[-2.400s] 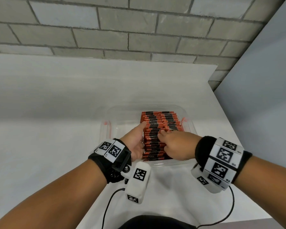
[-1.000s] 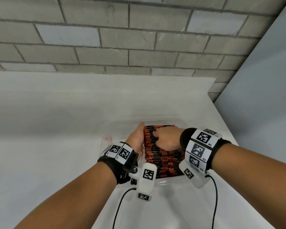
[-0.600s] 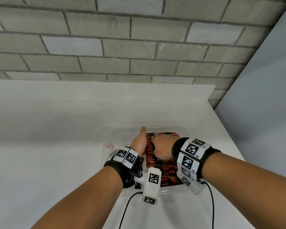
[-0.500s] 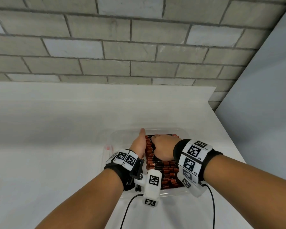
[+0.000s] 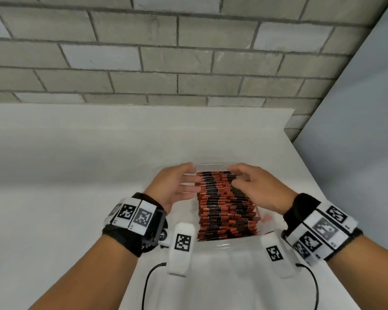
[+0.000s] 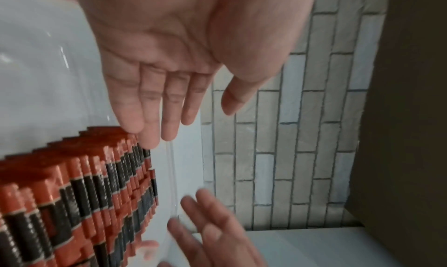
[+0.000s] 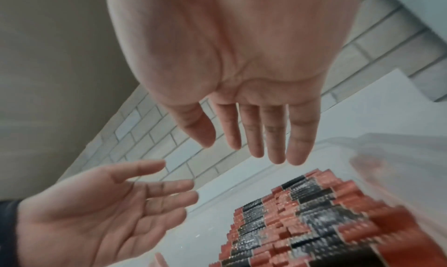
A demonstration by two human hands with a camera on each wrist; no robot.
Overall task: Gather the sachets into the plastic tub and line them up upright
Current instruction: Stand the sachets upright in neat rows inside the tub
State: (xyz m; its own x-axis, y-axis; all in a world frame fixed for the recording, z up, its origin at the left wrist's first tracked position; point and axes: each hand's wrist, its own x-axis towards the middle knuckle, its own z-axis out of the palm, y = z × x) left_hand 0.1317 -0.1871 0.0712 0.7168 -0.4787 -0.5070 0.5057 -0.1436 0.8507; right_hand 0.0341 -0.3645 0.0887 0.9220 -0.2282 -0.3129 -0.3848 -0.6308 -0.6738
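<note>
- Sachets (image 5: 225, 204): I see red-and-black packets packed on edge in one dense row that runs from the near wall of the tub to its far wall; their top edges are slightly uneven. In the left wrist view (image 6: 80, 187) and the right wrist view (image 7: 312, 219) the same serrated tops show as alternating red and black bands.
- Plastic tub (image 5: 229, 243): clear and shallow, it stands on the table just ahead of both wrists. The row fills its right part; the left part, under my left palm, shows bare clear floor.
- Left hand (image 5: 174, 186): I hold it unclenched at the row's far left end, fingers straight and together, palm facing the packets. The fingertips (image 6: 147, 137) lie at the far corner of the row; I cannot tell whether they touch it. It grips nothing.
- Right hand (image 5: 259, 189): likewise spread, it hovers over the far right end of the row, fingers (image 7: 273, 137) extended and slightly apart, clear of the packets in its own wrist view. It grips nothing.
- Table (image 5: 76, 175): a white surface bearing the tub.
- Wall (image 5: 166, 52): grey block masonry behind the table; a plain grey panel (image 5: 356, 142) stands at the right.
- Wrist bands (image 5: 132, 217): black straps carrying black-and-white square markers on both forearms.
</note>
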